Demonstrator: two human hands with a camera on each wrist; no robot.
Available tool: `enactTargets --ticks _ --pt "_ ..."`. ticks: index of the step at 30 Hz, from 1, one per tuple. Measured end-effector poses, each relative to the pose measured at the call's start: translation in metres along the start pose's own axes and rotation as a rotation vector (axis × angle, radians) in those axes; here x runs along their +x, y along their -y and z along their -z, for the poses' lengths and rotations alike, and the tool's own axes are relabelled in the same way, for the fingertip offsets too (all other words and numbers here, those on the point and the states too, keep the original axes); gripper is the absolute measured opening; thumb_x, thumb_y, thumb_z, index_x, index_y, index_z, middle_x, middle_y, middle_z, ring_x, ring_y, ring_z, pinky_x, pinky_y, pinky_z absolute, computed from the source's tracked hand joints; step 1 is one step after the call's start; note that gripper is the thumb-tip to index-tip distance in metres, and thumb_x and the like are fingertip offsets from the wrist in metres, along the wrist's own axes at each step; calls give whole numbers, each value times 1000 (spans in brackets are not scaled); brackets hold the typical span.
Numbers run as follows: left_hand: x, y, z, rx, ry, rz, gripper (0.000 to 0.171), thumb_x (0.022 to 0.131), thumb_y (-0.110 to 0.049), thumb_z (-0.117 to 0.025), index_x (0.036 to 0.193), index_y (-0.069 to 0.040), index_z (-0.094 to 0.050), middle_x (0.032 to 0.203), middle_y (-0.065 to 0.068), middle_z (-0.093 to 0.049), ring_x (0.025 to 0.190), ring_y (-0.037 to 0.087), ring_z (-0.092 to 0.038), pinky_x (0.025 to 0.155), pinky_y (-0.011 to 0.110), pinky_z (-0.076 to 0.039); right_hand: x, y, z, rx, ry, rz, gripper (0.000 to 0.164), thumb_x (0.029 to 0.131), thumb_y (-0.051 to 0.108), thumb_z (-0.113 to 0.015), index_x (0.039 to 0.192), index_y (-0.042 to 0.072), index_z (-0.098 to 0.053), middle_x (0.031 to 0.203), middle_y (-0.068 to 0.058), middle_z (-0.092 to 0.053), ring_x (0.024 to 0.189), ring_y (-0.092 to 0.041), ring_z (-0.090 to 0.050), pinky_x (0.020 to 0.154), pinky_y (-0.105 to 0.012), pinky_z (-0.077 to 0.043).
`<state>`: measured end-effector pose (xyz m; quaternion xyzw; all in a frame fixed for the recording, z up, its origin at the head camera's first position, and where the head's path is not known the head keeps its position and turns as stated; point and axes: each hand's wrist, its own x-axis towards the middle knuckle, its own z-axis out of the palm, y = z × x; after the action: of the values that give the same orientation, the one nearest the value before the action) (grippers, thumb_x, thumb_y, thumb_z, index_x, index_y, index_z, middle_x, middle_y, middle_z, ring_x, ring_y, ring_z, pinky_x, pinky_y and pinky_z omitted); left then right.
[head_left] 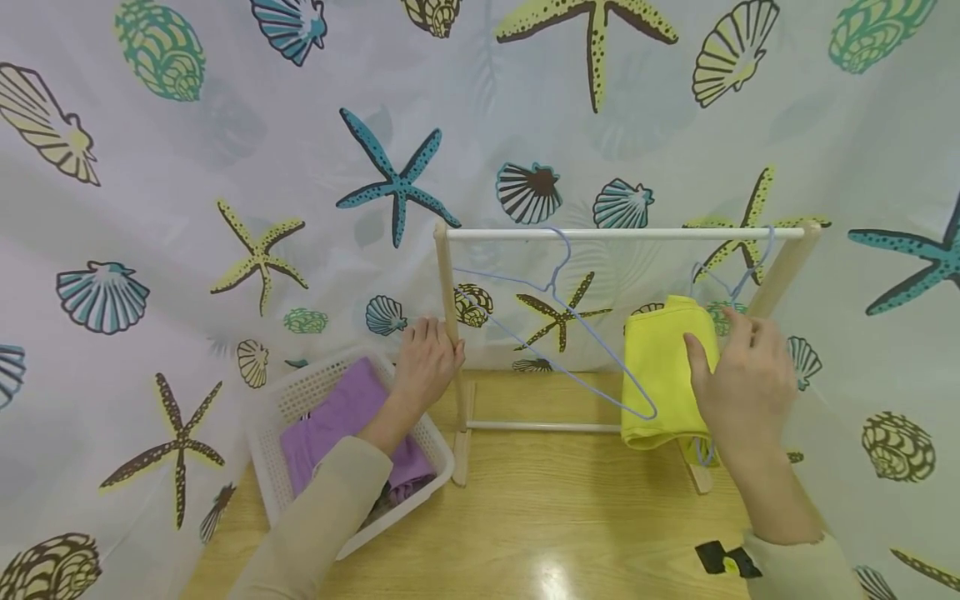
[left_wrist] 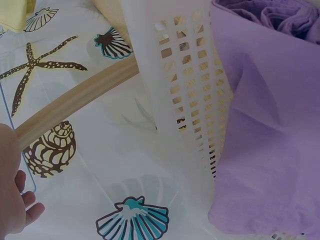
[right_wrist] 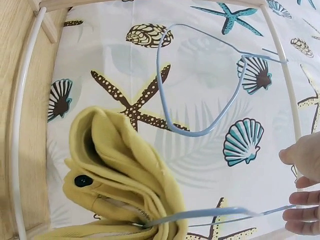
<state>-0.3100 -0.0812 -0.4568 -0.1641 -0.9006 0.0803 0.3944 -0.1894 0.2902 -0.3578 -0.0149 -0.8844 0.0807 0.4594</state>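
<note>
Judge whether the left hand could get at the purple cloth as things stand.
Probably yes: the left hand would need to release the wooden upright, but the purple cloth lies close by in an open-topped basket.

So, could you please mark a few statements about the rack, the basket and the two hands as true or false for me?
1. The yellow garment hangs near the right end of the rack. True.
2. The purple cloth is draped over the rack. False: it lies in the white basket.
3. The left hand holds the rack's left upright. True.
4. Both hangers carry clothing. False: the left hanger is bare.
5. A dark button shows on the yellow garment. True.
6. The right hand is inside the basket. False: it is beside the yellow garment, thumb apart from the fingers.
</note>
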Motion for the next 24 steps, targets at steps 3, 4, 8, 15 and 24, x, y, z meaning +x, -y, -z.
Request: enactTargets --ticks 3,4,8,15,24 --pt "1 0 1 -8 5 -1 36 98 -39 -44 87 -5 -50 82 10 -54 83 27 -51 68 37 -42 -7 -6 -3 -7 54 -57 62 88 33 -71 128 -8 -50 107 -34 -55 88 -48 -52 68 -57 -46" --pt "1 0 1 -11 7 -1 36 98 -39 -44 87 -5 -50 83 10 -54 83 27 -50 68 37 -42 -10 -7 -4 -10 72 -76 64 87 33 -71 130 -9 -48 108 -34 -54 88 -48 -52 67 -57 -45" --pt "1 0 1 -9 27 1 36 99 -39 -43 87 -5 -50 83 9 -54 83 27 -50 68 37 -42 -19 -10 -7 -35 136 -150 71 87 34 -70 134 -10 -40 106 -34 -52 83 -48 -49 62 -54 -42" --pt "0 0 2 -17 66 10 38 101 -39 -39 90 -5 -51 85 10 -54 85 27 -51 69 37 -43 -28 -10 -16 -96 222 -223 76 88 47 -65 125 -14 -39 97 -32 -48 77 -48 -50 49 -50 -39" --pt "1 0 1 -32 3 12 35 97 -37 -46 88 -4 -52 83 10 -55 83 27 -52 67 37 -41 -33 -18 -32 -112 188 -258 64 92 44 -61 120 -12 -46 91 -28 -50 68 -42 -49 41 -42 -34"
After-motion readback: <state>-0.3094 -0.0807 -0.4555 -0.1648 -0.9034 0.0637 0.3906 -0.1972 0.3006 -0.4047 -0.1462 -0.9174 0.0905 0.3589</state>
